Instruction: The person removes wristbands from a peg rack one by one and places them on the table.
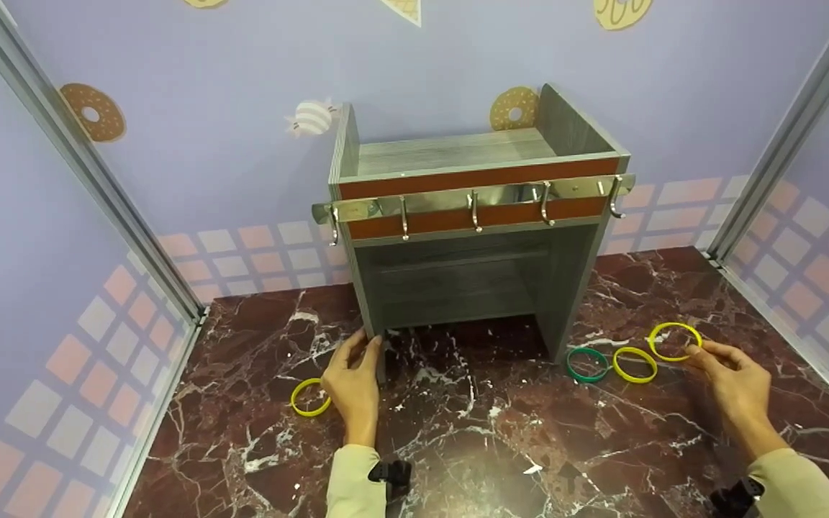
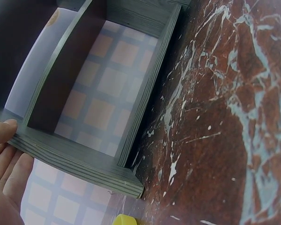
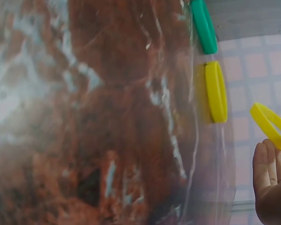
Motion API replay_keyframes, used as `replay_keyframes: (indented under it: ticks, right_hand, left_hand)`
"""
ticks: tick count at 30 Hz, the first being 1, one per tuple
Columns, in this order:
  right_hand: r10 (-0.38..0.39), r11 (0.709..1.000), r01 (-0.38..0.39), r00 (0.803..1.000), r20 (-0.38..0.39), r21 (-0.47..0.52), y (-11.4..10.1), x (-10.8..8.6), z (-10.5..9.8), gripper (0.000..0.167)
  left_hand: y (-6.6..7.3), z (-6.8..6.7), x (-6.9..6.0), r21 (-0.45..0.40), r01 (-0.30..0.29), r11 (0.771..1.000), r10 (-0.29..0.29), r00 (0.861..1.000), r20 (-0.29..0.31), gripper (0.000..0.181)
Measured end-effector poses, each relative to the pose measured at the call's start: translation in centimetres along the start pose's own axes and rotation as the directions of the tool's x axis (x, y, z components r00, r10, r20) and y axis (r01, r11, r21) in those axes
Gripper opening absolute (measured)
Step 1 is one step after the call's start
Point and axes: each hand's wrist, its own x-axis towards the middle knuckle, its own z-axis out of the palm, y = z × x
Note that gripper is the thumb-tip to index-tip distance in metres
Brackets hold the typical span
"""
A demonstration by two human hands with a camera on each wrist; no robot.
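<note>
A small grey wood-grain shelf stands on the dark red marbled surface, a metal rail with several hooks across its front. My left hand holds the front edge of its left side panel, the thumb on one face and fingers on the other in the left wrist view. My right hand pinches a yellow ring, raised off the surface in the right wrist view. Just left of it lie another yellow ring and a green ring. One more yellow ring lies beside my left hand, partly hidden by it.
A lilac wall with printed sweets and tiles rises behind the shelf. Side panels with grey metal frames flank the marbled surface on left and right. None of the hooks carries a ring.
</note>
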Motion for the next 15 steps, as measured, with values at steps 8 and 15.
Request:
replay_keyframes:
  ticks: [8,15]
  right_hand:
    - [0.009,1.0,-0.009,1.0,0.029,0.007,0.9,0.6,-1.3,0.022]
    - [0.05,0.998,-0.048,0.998,0.029,-0.044,1.5,0.8,-1.8,0.018]
  left_hand:
    - [0.0,0.2,0.1,-0.001,-0.001,1.0,0.001,1.0,-0.005,0.022]
    - [-0.1,0.1,0.0,0.012,-0.007,1.0,0.007,1.0,-0.008,0.023]
